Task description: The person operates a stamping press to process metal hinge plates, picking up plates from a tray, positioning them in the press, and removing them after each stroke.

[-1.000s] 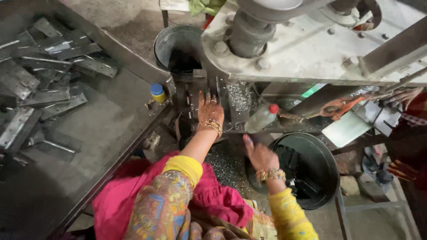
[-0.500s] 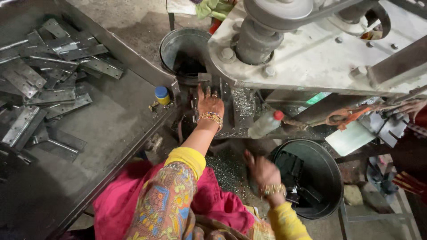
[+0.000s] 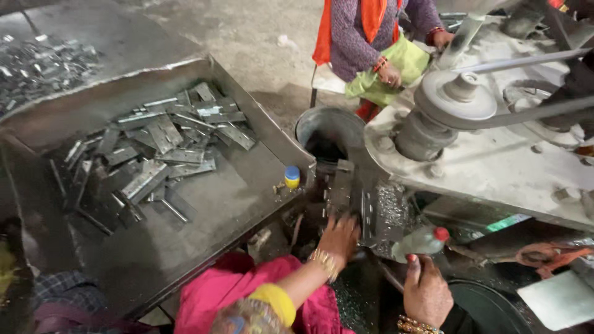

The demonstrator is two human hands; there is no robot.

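My left hand (image 3: 339,238) reaches forward from a yellow and pink sleeve and rests on a grey metal plate (image 3: 340,190) on the machine bed, its fingertips hidden. Another drilled plate (image 3: 369,213) lies right beside it, among metal shavings (image 3: 392,204). My right hand (image 3: 426,291), with bangles at the wrist, is seen from the back just below a clear plastic bottle with a red cap (image 3: 421,241). The thumb is close to the bottle's end, and I cannot tell whether it touches it.
A big metal tray (image 3: 247,198) on the left holds several hinge plates (image 3: 161,145) and a small yellow bottle with a blue cap (image 3: 291,177). A grey bucket (image 3: 331,133) stands behind the machine, a black one (image 3: 489,303) at lower right. A pulley with a belt (image 3: 455,96) overhangs. Another person (image 3: 365,37) holds a green bag (image 3: 396,65).
My head has tilted up, so the tray and the other person now show. My right hand rose from over the black bucket toward the bottle. My left hand drew back slightly.
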